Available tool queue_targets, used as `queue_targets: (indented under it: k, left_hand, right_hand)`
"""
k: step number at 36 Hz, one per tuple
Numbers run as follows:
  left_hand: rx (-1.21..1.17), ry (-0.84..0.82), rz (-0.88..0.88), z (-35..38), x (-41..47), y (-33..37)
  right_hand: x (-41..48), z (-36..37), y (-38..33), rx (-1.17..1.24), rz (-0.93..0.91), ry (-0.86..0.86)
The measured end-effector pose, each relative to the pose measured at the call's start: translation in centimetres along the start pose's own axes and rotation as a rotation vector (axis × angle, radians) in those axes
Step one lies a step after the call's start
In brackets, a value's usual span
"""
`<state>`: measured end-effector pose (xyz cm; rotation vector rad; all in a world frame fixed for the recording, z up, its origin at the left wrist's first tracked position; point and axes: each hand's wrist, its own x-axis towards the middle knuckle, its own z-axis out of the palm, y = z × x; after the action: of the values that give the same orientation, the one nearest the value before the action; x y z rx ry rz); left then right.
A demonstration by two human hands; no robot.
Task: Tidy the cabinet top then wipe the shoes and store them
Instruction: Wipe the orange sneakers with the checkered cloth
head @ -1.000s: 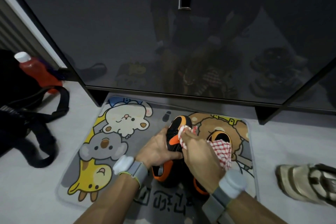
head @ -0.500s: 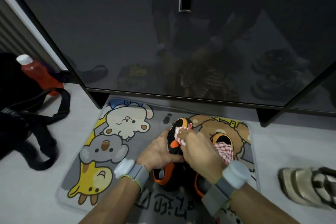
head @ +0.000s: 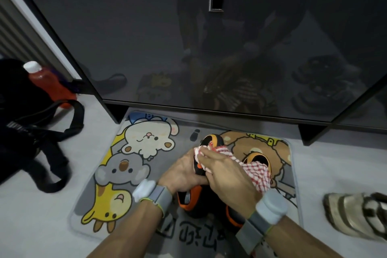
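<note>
Cloth (head: 258,170), pinched in the right hand (head: 228,178), has spread wider over the black-orange shoe (head: 214,141) at lower centre; left hand (head: 182,174) still grips its side. Second shoe (head: 254,156) lies mostly hidden under cloth.

The only writing I can make out is a row of bold black Chinese characters (head: 194,231) printed on the cartoon-animal mat (head: 184,132), at the edge nearest me. They are upside down from my view and partly hidden, so I cannot read them. Small white lettering (head: 17,128) on the black bag (head: 25,94) is too blurred to read.
</note>
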<state>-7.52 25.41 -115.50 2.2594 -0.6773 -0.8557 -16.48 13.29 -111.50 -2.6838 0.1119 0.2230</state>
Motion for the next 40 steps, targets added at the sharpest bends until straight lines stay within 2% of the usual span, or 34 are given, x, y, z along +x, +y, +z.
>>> queue_targets:
  k: [2,11,18,23,25,30,37,40]
  left_hand:
    - [-0.01,-0.015,-0.019,-0.1,-0.1,0.2]
    - [-0.013,-0.042,-0.028,-0.6,-0.4,0.6]
    - [-0.051,-0.025,-0.068,-0.3,-0.3,0.1]
    - [-0.045,-0.059,-0.06,-0.7,-0.6,0.5]
    - [-0.053,-0.064,-0.062,-0.6,-0.6,0.5]
    - [-0.067,-0.05,-0.059,-0.4,-0.7,0.5]
    - [-0.09,-0.038,-0.082,-0.5,-1.0,0.6]
    - [-0.089,-0.028,-0.101,-0.8,-1.4,0.7]
  right_hand:
    - [-0.4,0.2,0.5,0.044,0.051,0.06]
    - [-1.7,1.5,-0.1,0.001,0.07,-0.021]
    - [-0.7,0.6,1.4,0.038,0.139,0.083]
    - [-1.3,1.8,1.1,-0.042,0.171,0.014]
    - [-2.2,3.4,0.5,-0.071,0.148,0.093]
    - [-3.6,5.2,0.5,0.068,0.087,0.195]
    - [-2.0,2.6,0.2,0.211,0.287,0.251]
    - [-2.1,4.1,-0.6,0.134,0.292,0.196]
